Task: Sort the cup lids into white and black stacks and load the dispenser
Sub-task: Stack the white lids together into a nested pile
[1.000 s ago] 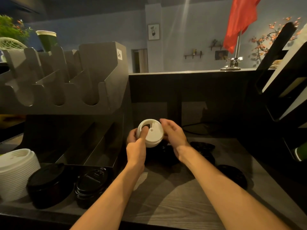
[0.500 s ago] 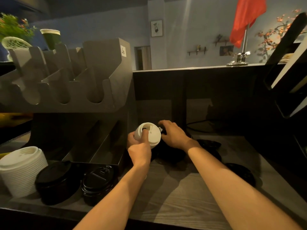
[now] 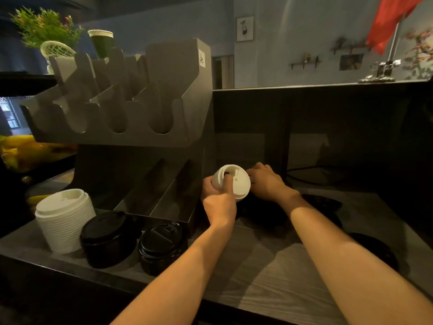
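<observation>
A small white label (image 3: pixel 201 58) is stuck on the right side wall of the grey dispenser (image 3: pixel 178 76), near its upper back corner. It carries two dark handwritten marks, turned sideways. They look like a number, perhaps "40", but the writing is too small and tilted to be sure. The black lids (image 3: pixel 161 233) in front of the dispenser and the white lid (image 3: pixel 236 184) have raised shapes on top, but no letters can be read on them.
</observation>
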`<state>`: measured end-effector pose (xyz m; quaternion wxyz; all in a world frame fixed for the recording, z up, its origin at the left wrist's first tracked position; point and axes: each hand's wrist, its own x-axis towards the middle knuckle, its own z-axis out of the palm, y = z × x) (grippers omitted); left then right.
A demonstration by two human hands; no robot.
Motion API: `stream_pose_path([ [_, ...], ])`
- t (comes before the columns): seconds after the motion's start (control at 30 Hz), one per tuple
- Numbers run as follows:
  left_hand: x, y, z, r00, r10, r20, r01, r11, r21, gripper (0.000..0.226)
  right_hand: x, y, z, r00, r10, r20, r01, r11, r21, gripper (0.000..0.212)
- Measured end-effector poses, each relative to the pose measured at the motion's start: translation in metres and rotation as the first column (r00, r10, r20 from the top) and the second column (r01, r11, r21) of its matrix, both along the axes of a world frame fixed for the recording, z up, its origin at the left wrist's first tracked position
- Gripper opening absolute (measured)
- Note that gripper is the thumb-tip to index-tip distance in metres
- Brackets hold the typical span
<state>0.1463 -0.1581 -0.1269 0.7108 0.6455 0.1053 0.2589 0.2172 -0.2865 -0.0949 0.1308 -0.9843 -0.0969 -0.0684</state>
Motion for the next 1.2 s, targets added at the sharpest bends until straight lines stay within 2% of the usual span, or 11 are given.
stream_pose_path([
  [0.17,0.000,0.003,0.001,1.000,-0.020,-0.011,0.020,1.000,0.004,0.033,-0.014,-0.008,0.003,0.987,-0.026,0.159,0.007,0.993,0.120,0.035],
  [0.37,-0.005,0.002,0.004,0.998,-0.059,-0.003,0.059,0.998,0.028,0.034,-0.043,-0.019,0.014,0.979,-0.109,0.173,0.045,0.940,0.338,0.029],
  [0.5,-0.008,-0.002,0.006,0.992,-0.125,-0.006,0.125,0.990,0.071,0.040,-0.069,-0.022,0.019,0.954,-0.224,0.198,0.084,0.837,0.540,0.028],
  [0.63,-0.009,-0.008,0.006,0.977,-0.212,-0.006,0.211,0.969,0.130,0.048,-0.072,-0.021,0.001,0.946,-0.232,0.228,-0.010,0.680,0.733,0.037],
  [0.7,-0.011,-0.011,0.008,0.965,-0.263,-0.017,0.263,0.957,0.121,0.049,-0.070,-0.020,-0.006,0.959,-0.185,0.215,-0.041,0.659,0.751,0.036],
  [0.83,-0.012,-0.012,0.008,0.944,-0.330,-0.009,0.329,0.936,0.123,0.053,-0.073,-0.016,-0.012,0.940,-0.115,0.322,-0.149,0.710,0.689,0.028],
  [0.9,-0.009,-0.013,0.006,0.939,-0.344,0.002,0.341,0.932,0.121,0.053,-0.073,-0.015,-0.015,0.949,-0.067,0.309,-0.175,0.702,0.690,0.026],
  [1.0,-0.006,-0.013,0.003,0.936,-0.351,0.004,0.349,0.932,0.094,0.047,-0.074,-0.015,-0.015,0.974,0.006,0.227,-0.171,0.677,0.716,0.064],
  [1.13,-0.008,-0.012,0.002,0.928,-0.372,0.001,0.372,0.928,0.008,0.044,-0.076,-0.016,-0.016,0.975,0.037,0.219,-0.185,0.679,0.711,0.063],
  [1.2,-0.008,-0.011,0.002,0.930,-0.368,0.014,0.369,0.928,-0.045,0.039,-0.078,-0.017,-0.014,0.972,0.002,0.236,-0.174,0.678,0.714,0.064],
])
